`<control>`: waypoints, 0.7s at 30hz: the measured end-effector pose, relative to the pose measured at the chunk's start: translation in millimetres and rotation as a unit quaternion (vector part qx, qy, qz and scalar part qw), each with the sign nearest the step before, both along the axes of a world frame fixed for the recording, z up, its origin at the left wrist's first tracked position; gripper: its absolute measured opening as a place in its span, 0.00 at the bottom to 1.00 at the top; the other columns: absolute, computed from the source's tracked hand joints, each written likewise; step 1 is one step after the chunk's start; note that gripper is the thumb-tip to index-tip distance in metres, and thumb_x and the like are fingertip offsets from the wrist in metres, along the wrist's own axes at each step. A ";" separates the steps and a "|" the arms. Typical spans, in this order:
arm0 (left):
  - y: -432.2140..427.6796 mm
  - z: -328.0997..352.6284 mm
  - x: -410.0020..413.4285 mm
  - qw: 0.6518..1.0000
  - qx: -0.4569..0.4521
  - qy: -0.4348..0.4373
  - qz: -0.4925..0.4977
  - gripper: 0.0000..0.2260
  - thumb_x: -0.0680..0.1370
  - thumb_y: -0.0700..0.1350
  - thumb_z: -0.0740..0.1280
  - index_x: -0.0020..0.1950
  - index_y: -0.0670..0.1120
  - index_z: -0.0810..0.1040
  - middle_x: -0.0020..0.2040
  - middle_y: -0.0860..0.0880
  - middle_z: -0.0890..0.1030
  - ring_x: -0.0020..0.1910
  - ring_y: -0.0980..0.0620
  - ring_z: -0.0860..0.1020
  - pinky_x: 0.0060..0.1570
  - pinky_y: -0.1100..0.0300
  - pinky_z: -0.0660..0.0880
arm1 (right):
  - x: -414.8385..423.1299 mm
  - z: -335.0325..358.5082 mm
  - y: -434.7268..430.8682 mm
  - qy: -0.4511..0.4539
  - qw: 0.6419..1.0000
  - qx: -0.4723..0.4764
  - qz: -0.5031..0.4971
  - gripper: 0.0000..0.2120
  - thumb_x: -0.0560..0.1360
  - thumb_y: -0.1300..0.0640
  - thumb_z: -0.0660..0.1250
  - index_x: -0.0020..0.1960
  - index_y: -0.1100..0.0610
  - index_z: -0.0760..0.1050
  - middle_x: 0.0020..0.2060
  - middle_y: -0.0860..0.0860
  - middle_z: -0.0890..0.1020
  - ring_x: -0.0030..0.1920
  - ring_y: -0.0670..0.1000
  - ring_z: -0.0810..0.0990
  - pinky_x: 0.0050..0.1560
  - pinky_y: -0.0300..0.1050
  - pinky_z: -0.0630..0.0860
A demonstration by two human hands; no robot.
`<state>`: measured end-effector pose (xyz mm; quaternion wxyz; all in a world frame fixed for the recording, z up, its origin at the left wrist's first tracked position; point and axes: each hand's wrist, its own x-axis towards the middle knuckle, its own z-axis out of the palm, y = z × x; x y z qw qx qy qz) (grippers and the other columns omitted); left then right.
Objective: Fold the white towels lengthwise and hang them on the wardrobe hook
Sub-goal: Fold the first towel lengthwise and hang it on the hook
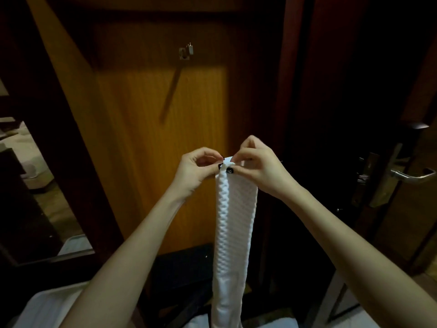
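While facing the wooden wardrobe door (165,138), holds up a white towel (234,221) by its top end, well below the metal hook (185,53) on that door. Pinches the left corner of the top edge with thumb and fingertips of the left hand (201,169), other fingers curled. Pinches the same edge just beside it with the right hand (255,166), thumb and forefinger pressed together on the cloth, knuckles raised. Shows dark-painted nails at the pinch. Lets the towel hang straight down as a narrow folded strip, ribbed along its left side, lower end out of view at the bottom edge. Has at right a dark door (343,91) with a metal lever handle (411,175), at lower left white fabric (47,306).
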<state>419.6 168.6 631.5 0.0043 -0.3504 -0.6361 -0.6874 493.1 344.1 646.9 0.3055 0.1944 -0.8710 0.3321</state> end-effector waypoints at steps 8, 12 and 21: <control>-5.6 -5.6 4.9 0.980 0.114 -0.150 -0.058 0.03 0.69 0.41 0.71 0.40 0.47 0.84 0.37 0.50 0.84 0.34 0.57 0.81 0.32 0.67 0.77 | -3.8 6.4 -10.0 -0.005 0.999 0.010 0.042 0.07 0.75 0.58 0.72 0.44 0.59 0.75 0.41 0.51 0.79 0.43 0.50 0.78 0.43 0.45 0.74; -13.2 -8.7 5.7 0.976 0.128 -0.153 -0.081 0.07 0.69 0.39 0.72 0.45 0.46 0.86 0.44 0.46 0.85 0.43 0.53 0.83 0.41 0.65 0.79 | -8.5 4.2 -13.0 0.017 1.000 0.010 0.015 0.08 0.73 0.58 0.73 0.42 0.60 0.76 0.39 0.51 0.77 0.40 0.47 0.76 0.40 0.39 0.71; -12.7 -6.5 3.7 0.991 0.103 -0.091 0.006 0.09 0.71 0.33 0.71 0.47 0.45 0.84 0.45 0.46 0.85 0.46 0.51 0.83 0.43 0.63 0.79 | -8.5 3.5 -3.4 -0.044 0.998 0.036 -0.017 0.09 0.72 0.52 0.74 0.44 0.55 0.76 0.41 0.48 0.77 0.42 0.46 0.75 0.41 0.41 0.69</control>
